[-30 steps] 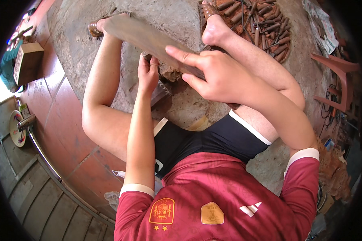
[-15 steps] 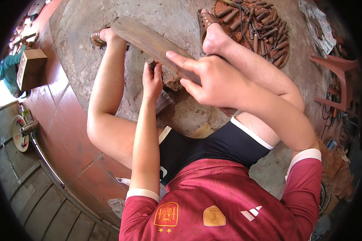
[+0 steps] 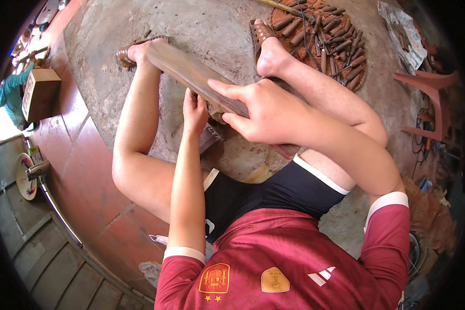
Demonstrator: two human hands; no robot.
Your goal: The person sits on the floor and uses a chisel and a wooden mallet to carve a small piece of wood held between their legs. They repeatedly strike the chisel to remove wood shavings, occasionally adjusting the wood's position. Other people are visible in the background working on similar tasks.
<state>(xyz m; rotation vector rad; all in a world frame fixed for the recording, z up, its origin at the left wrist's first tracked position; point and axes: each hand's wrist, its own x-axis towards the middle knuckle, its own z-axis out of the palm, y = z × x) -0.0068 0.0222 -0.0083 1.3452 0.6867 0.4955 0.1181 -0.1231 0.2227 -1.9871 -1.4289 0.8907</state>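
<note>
A long, flat, brownish-grey blade [image 3: 194, 77] slants across the space between my knees. My right hand [image 3: 261, 109] grips its near end, index finger stretched along the face. The far end is blurred and passes in front of my lower left leg. Just under the blade's near edge, my left hand [image 3: 194, 114] is closed, thumb up, around a short round stick that the blade now covers. Below and beside that hand sits a grey block [image 3: 211, 138] on the ground, partly hidden by my wrist.
At the far right, a round tray of reddish sawdust [image 3: 357, 87] holds several brown wooden cylinders [image 3: 325, 58]. A reddish-brown plastic chair [image 3: 433, 98] lies at the right. On the left stand a wooden box [image 3: 40, 93], a person in a green sleeve [image 3: 14, 85] and a fan-like stand [image 3: 57, 201].
The blade has shifted toward me and now covers the stick's round end, which showed above my left fist before. My right hand has moved slightly left and nearer; my left hand stays about the same.
</note>
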